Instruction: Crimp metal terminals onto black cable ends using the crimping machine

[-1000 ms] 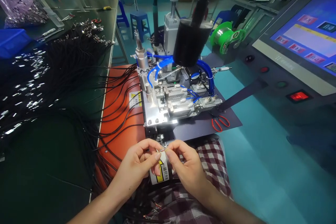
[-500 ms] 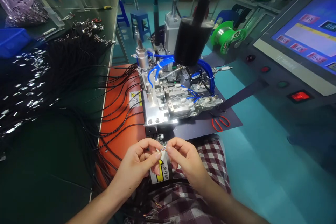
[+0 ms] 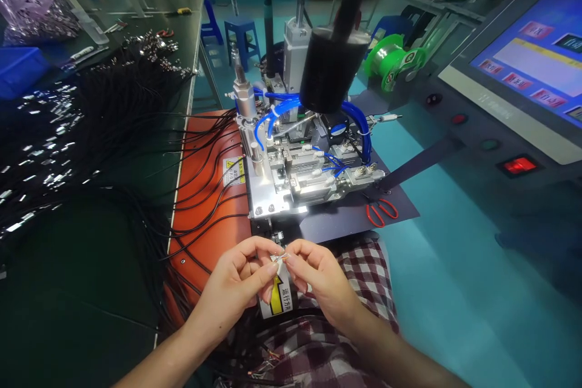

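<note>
Just in front of the machine's near edge, both of my hands meet fingertip to fingertip. Between them are thin coloured wires [image 3: 282, 257], one of them orange, with a small shiny bit at the left side too small to name. My left hand [image 3: 243, 273] pinches them between thumb and forefinger, its other fingers curled. My right hand [image 3: 321, 276] is closed in a pinch on the wires from the other side. A label with a yellow arrow [image 3: 276, 302] shows below the fingertips. Black cables with bare coloured wire ends [image 3: 268, 361] lie by my lap.
A metal machine [image 3: 309, 176] with blue air tubes stands ahead on an orange base [image 3: 209, 163], black cables running across it. Bundled black cables [image 3: 122, 79] cover the left table. Red-handled scissors [image 3: 382, 212], a green spool [image 3: 391, 63] and a control screen [image 3: 536, 54] are at right.
The fingertips have shifted slightly, and the thin wires, including the orange one, show more clearly between them. Both hands stay pinched in nearly the same place.
</note>
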Demonstrator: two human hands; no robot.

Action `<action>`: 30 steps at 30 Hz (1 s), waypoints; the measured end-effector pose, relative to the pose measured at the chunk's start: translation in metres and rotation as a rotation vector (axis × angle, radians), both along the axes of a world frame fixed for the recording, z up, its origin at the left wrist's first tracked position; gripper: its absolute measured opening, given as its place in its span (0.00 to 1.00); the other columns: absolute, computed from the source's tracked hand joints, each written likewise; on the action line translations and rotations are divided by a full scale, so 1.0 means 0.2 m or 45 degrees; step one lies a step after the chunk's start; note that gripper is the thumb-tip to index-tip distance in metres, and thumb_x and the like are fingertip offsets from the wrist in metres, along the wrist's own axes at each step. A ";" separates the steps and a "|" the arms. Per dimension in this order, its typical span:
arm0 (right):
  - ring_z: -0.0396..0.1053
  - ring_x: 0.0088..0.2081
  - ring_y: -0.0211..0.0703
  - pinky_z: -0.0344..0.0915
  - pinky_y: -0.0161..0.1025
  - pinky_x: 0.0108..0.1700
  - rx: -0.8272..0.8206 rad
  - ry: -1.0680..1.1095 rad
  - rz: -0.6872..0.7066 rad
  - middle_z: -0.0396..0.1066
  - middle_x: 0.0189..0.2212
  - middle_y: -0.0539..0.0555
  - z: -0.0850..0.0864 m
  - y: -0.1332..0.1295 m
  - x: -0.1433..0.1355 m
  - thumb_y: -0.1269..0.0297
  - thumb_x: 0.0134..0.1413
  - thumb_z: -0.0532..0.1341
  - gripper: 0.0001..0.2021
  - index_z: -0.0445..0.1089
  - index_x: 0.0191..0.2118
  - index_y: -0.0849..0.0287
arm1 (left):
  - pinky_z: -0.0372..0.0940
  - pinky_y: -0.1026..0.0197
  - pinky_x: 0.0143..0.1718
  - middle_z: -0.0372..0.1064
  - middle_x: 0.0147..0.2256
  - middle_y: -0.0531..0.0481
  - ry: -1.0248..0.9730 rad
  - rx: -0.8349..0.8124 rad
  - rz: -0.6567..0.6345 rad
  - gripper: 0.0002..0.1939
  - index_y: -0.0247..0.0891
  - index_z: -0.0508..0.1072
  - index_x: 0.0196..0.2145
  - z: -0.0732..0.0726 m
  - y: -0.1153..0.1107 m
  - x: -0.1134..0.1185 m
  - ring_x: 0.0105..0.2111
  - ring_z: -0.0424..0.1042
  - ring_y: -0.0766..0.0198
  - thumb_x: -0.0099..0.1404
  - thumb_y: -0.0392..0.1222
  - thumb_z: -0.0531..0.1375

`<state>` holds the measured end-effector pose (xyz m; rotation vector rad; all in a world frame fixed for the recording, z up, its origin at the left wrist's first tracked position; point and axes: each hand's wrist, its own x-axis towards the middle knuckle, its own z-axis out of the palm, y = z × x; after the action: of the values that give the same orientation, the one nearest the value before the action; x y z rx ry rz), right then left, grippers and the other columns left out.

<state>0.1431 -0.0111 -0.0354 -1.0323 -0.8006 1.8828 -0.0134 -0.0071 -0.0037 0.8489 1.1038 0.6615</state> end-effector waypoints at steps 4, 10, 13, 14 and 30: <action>0.49 0.18 0.29 0.47 0.30 0.21 0.029 -0.031 -0.017 0.56 0.16 0.42 0.00 0.00 0.00 0.58 0.51 0.62 0.11 0.65 0.28 0.61 | 0.47 0.74 0.15 0.57 0.20 0.60 0.008 0.014 -0.006 0.11 0.37 0.68 0.38 0.00 0.00 0.00 0.17 0.56 0.76 0.60 0.45 0.61; 0.55 0.20 0.31 0.54 0.30 0.24 0.209 -0.195 -0.004 0.58 0.19 0.45 0.03 0.00 0.03 0.58 0.54 0.60 0.10 0.67 0.31 0.62 | 0.47 0.73 0.14 0.54 0.17 0.61 0.027 0.042 0.020 0.12 0.34 0.68 0.34 0.01 0.00 0.01 0.15 0.51 0.77 0.58 0.45 0.62; 0.54 0.20 0.30 0.54 0.30 0.23 0.215 -0.218 0.027 0.59 0.19 0.45 0.04 0.01 0.05 0.58 0.53 0.60 0.11 0.66 0.30 0.62 | 0.47 0.73 0.14 0.53 0.14 0.62 0.075 0.052 0.003 0.11 0.34 0.67 0.32 0.01 0.00 0.02 0.14 0.51 0.76 0.57 0.45 0.61; 0.54 0.19 0.30 0.53 0.30 0.22 0.201 -0.206 0.039 0.59 0.18 0.45 0.04 0.01 0.05 0.58 0.53 0.60 0.11 0.66 0.29 0.62 | 0.48 0.73 0.14 0.54 0.14 0.62 0.100 0.055 -0.007 0.11 0.33 0.67 0.32 0.01 0.00 0.02 0.14 0.51 0.76 0.57 0.45 0.61; 0.59 0.18 0.30 0.52 0.28 0.19 0.007 -0.164 0.463 0.64 0.17 0.47 0.03 0.08 0.16 0.57 0.47 0.63 0.12 0.68 0.26 0.63 | 0.50 0.70 0.18 0.61 0.21 0.56 0.240 0.159 -0.177 0.06 0.34 0.70 0.30 0.01 0.01 0.02 0.18 0.55 0.74 0.57 0.41 0.60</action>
<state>0.1749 0.0059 -0.0299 -1.0672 -1.1296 2.1295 -0.0098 -0.0058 -0.0014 1.1027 1.1689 0.5462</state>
